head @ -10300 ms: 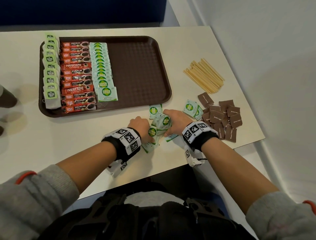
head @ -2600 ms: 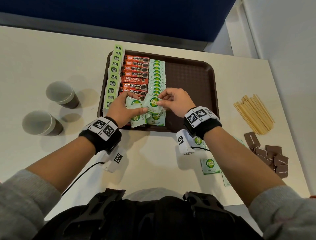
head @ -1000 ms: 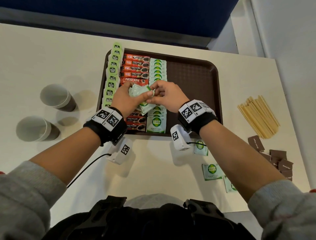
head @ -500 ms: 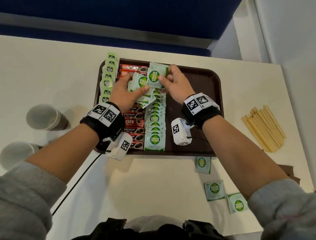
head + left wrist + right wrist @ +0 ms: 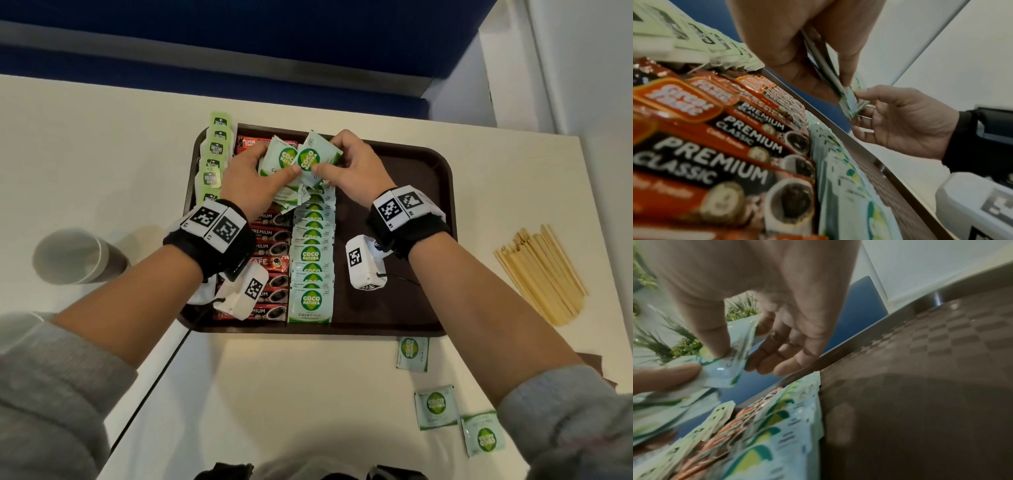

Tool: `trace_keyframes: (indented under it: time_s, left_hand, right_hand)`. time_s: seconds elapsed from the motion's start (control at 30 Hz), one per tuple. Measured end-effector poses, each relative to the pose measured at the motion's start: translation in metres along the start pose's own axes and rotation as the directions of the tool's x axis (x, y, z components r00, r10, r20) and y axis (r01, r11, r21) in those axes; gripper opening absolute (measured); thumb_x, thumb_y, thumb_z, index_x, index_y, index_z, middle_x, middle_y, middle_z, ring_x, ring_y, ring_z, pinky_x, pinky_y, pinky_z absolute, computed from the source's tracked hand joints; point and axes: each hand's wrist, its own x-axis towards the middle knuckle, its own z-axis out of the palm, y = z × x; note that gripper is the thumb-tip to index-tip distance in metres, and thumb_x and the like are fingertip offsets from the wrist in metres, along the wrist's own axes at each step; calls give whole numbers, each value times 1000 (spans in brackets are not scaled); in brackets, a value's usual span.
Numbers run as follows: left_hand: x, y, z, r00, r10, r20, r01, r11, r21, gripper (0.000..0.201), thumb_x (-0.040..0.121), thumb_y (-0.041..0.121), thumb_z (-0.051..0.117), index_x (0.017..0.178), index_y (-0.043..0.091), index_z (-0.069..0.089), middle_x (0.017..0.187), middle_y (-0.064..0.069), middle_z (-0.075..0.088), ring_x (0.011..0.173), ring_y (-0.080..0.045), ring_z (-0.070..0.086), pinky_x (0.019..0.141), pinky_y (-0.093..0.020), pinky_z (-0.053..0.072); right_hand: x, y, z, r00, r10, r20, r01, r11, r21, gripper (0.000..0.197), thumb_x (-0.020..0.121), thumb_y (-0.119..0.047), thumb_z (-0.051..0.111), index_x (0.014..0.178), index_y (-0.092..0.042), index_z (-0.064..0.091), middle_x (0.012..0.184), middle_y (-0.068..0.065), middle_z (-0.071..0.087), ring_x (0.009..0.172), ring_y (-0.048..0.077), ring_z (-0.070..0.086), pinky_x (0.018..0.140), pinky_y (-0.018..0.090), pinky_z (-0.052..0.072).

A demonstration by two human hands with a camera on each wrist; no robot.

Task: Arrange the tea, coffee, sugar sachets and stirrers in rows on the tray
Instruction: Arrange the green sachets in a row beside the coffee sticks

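A brown tray [image 5: 404,274] holds a left row of green tea bags [image 5: 214,161], a middle row of red coffee sticks [image 5: 270,246] and a row of green-white sugar sachets [image 5: 311,270]. Over the tray's far end my left hand [image 5: 250,181] grips a bunch of sugar sachets [image 5: 279,164]. My right hand [image 5: 349,164] pinches the top sachet [image 5: 313,159] of that bunch between thumb and fingers. In the left wrist view the bunch [image 5: 830,71] shows edge-on between my fingers. The right wrist view shows the pinched sachet [image 5: 729,356] above the tray's sugar row [image 5: 789,426].
Wooden stirrers [image 5: 541,274] lie in a pile right of the tray. Three loose sugar sachets [image 5: 435,407] lie on the table near my right forearm, with brown sachets [image 5: 596,363] partly hidden behind it. A paper cup [image 5: 75,257] stands at the left.
Both hands have carried the bunch of sugar sachets from the tray's near end to its far end. The right hand now pinches the top sachet, tilted, beside the left thumb.
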Motion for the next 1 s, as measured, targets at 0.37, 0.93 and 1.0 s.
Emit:
trace_keyframes:
  time_s: [0.37, 0.93, 1.0]
  left_hand:
    - [9, 5, -3, 1000, -1, 12, -1, 989, 147, 31, 77, 32, 77, 103, 20, 66, 94, -1, 72, 84, -17, 69, 78, -40, 58]
    - [10, -8, -13, 994, -79, -78, 80, 997, 12, 33, 79, 29, 75, 107, 13, 66, 100, -1, 72, 90, -16, 69, 85, -41, 56]
    - [9, -8, -13, 994, -81, -73, 82, 997, 9, 33, 79, 28, 75, 107, 13, 66, 100, -2, 72, 90, -17, 69, 86, -41, 56]
  right_hand:
    - [16, -15, -21, 993, -43, 108, 71, 959, -273, 16, 80, -27, 73, 89, -17, 66, 84, -2, 66, 76, 7, 60, 70, 23, 50]
    - [48, 19, -9, 985, 115, -128, -132, 983, -131, 24, 91, -12, 59, 115, -9, 59, 104, 13, 69, 93, 24, 67, 84, 39, 55]
    - [50, 20, -7, 985, 120, -127, -138, 980, -146, 23, 91, -13, 59, 114, -10, 60, 103, 12, 69, 93, 23, 67, 85, 40, 55]
